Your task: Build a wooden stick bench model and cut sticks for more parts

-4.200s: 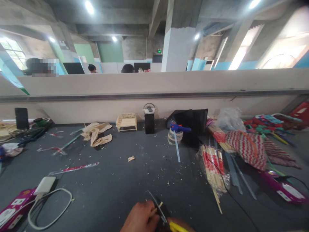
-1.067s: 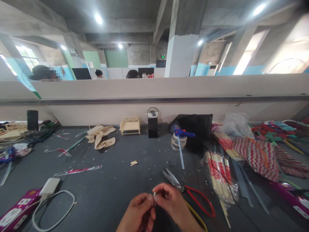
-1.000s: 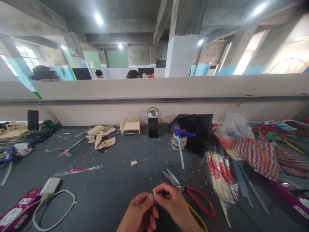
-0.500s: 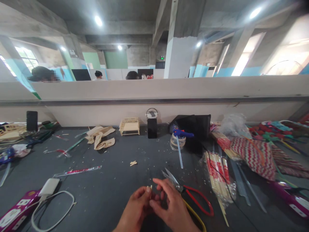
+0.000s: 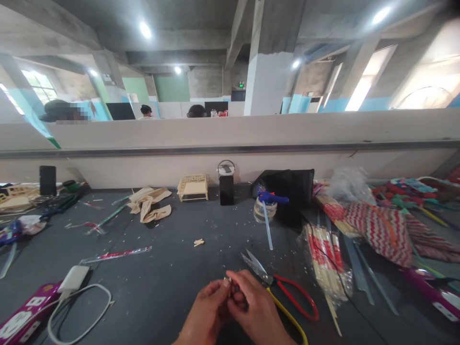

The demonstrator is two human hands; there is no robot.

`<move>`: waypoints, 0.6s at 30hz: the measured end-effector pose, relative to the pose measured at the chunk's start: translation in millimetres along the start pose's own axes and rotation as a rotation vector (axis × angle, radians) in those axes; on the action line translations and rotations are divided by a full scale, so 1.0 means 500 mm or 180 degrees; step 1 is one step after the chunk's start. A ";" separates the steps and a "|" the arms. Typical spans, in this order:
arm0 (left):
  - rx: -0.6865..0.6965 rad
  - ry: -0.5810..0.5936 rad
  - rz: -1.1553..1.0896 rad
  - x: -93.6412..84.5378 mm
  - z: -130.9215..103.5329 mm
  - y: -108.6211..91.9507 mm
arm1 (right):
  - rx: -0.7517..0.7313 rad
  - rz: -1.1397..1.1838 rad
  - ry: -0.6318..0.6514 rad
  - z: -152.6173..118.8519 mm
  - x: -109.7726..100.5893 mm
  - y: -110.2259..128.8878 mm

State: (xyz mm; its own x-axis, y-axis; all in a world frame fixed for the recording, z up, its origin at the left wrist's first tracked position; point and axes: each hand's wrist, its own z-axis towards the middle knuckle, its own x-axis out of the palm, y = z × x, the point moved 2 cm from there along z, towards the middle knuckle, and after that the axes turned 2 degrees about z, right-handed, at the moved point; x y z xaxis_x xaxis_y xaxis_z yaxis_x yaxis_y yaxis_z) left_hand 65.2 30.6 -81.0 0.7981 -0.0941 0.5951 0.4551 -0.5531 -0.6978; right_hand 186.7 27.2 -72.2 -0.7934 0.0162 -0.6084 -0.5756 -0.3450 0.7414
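Note:
My left hand is closed in a pinch at the front middle of the table, with the pale tip of a short wooden stick showing between thumb and forefinger. Against it, my right hand has its fingers curled in, the forefinger at the stick's top end. Most of the stick is hidden by the fingers. Just right of my hands lie scissors with red and yellow handles, blades apart. Farther forward is a small pile of short wooden sticks.
At the back stand a miniature wooden sofa and a phone. A blue glue gun rests on a glass jar. Right are packed wooden sticks; left, a charger with cable and crumpled brown paper.
My right hand's fingers have drawn in from apart and its forefinger has come down to the stick. Both hands have shifted slightly right and are closer together.

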 end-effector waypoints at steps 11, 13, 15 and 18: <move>-0.0043 0.0220 0.0181 0.014 -0.009 -0.021 | 0.0114 0.0255 0.0002 0.002 -0.010 0.001; -0.0044 0.0278 0.0138 0.015 -0.011 -0.025 | 0.0089 0.0319 -0.0025 0.003 -0.010 0.001; -0.0041 0.0317 0.0127 0.016 -0.013 -0.030 | 0.0078 0.0391 -0.0033 0.005 -0.010 0.000; -0.0033 0.0355 0.0216 0.013 -0.014 -0.034 | 0.0115 0.0459 -0.0013 0.006 -0.010 0.000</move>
State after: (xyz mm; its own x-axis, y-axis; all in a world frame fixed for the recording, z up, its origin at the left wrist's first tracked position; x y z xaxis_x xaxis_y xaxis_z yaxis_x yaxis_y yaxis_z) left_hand 60.0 33.8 -62.3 0.7779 -0.2227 0.5876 0.3970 -0.5508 -0.7342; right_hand 190.1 30.0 -68.5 -0.8691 -0.0272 -0.4938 -0.4623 -0.3099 0.8308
